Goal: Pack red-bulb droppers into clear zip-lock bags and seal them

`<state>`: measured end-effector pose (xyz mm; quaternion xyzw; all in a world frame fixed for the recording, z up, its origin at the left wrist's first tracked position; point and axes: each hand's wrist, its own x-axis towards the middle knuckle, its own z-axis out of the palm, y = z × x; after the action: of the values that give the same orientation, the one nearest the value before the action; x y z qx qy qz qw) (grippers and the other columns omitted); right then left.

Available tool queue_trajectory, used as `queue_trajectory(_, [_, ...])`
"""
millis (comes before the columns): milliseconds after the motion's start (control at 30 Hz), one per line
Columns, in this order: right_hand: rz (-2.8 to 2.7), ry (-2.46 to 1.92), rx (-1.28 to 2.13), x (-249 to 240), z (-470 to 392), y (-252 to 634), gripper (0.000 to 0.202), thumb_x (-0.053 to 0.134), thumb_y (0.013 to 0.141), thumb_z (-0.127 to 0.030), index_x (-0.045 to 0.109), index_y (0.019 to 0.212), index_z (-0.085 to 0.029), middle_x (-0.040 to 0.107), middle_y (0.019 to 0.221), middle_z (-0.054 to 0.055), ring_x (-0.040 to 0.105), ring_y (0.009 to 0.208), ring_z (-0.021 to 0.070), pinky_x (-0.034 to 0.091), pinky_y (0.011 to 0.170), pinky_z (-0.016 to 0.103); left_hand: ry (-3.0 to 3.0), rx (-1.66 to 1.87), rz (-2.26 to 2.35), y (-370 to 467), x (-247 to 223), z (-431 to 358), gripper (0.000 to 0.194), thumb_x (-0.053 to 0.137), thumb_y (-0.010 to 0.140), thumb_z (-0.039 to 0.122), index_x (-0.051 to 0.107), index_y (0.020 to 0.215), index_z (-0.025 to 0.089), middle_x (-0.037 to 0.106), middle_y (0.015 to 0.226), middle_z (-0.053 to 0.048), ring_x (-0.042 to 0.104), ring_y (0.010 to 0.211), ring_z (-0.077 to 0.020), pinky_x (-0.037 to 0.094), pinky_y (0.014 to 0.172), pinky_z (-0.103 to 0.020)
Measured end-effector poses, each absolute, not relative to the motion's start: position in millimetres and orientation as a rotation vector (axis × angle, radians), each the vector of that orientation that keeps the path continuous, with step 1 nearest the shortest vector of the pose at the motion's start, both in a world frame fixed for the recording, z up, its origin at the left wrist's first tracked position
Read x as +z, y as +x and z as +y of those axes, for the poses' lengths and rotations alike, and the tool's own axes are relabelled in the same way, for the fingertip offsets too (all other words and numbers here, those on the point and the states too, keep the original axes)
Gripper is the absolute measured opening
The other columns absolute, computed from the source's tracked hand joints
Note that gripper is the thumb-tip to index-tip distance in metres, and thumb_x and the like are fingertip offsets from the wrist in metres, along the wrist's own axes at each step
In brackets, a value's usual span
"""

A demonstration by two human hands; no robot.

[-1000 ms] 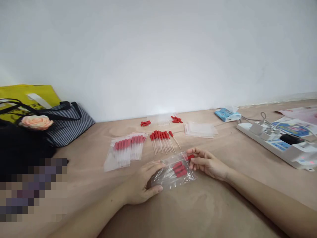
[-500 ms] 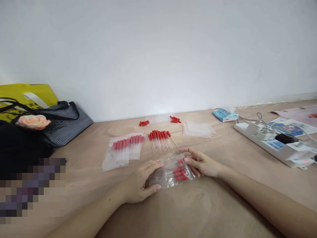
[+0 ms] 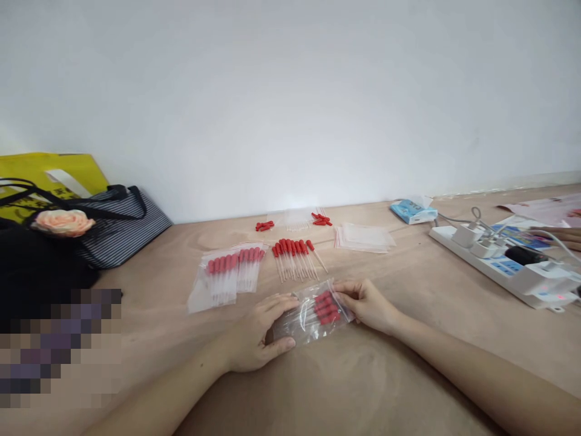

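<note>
A clear plastic bag (image 3: 302, 324) lies before me with several red-tipped sticks (image 3: 327, 307) inside, their red ends toward the right. My right hand (image 3: 363, 303) pinches the bag's right edge near its upper corner. At the left end, my left hand (image 3: 265, 330) rests with thumb and fingers spread, touching the bag. Beyond the bag, loose red-tipped sticks (image 3: 294, 257) lie in a row. To their left are filled bags (image 3: 222, 281) with red tips showing through. Flat bags (image 3: 365, 237) are stacked to the right.
Small red pieces lie in two piles (image 3: 264, 226) (image 3: 322, 219) near the wall. A power strip (image 3: 499, 263) with plugs and a blue packet (image 3: 413, 211) are at right. Bags (image 3: 124, 227) stand at left. Another person's hand (image 3: 563, 236) shows at the right edge.
My right hand has moved slightly left and closed its fingers on the bag's edge. The red tips inside sit closer together. Another person's hand has appeared at far right.
</note>
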<state>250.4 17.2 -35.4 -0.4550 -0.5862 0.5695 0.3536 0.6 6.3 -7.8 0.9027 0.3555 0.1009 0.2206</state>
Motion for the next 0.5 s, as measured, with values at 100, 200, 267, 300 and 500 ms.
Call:
queue_trajectory(100, [-1.59,-1.251,1.498,-32.4,24.6,258.6,0.027,0.058,0.069,-0.039,0.063,0.077,-0.013,0.053,0.048,-0.003,0.043,0.037,0.005,0.031,0.034,0.016,2.495,0.293,0.952,1.4,-7.1,6.2,0.049,0.05,0.082,0.037,0.035,0.127,0.025,0.04,0.133,-0.006,0.033,0.124,-0.0242,0.028,0.102,-0.044])
queue_trajectory(200, [-1.547,-1.447,1.378,-31.3,42.8,266.8,0.02,0.058,0.069,-0.034,0.059,0.072,-0.014,0.044,0.038,-0.007,0.039,0.032,0.0049,0.029,0.032,0.016,2.491,0.33,0.914,2.6,-6.3,5.7,0.044,0.051,0.081,0.035,0.039,0.122,0.023,0.043,0.13,-0.007,0.034,0.123,-0.0243,0.029,0.101,-0.043])
queue_trajectory(267, [-1.565,-1.503,1.188,-29.3,59.1,268.3,0.014,0.057,0.069,-0.03,0.054,0.067,-0.016,0.046,0.043,-0.006,0.042,0.036,0.0059,0.032,0.034,0.017,2.472,0.354,0.905,3.2,-5.7,5.3,0.038,0.052,0.08,0.031,0.042,0.116,0.022,0.044,0.128,-0.008,0.036,0.121,-0.0247,0.032,0.099,-0.043])
queue_trajectory(300, [-1.611,-1.523,1.071,-27.6,67.7,267.2,0.012,0.056,0.069,-0.027,0.053,0.066,-0.017,0.049,0.048,-0.004,0.044,0.04,0.0069,0.034,0.037,0.018,2.459,0.366,0.905,3.3,-5.5,5.0,0.034,0.053,0.08,0.03,0.043,0.112,0.022,0.044,0.128,-0.008,0.037,0.121,-0.0247,0.033,0.098,-0.043])
queue_trajectory(500, [-1.835,-1.673,0.623,-18.5,110.3,239.9,0.009,0.058,0.067,-0.023,0.056,0.071,-0.015,0.062,0.078,0.009,0.057,0.076,0.0196,0.042,0.067,0.029,2.41,0.406,0.9,2.3,-5.7,3.8,0.024,0.054,0.078,0.026,0.042,0.099,0.021,0.045,0.127,-0.009,0.04,0.119,-0.0249,0.037,0.093,-0.041])
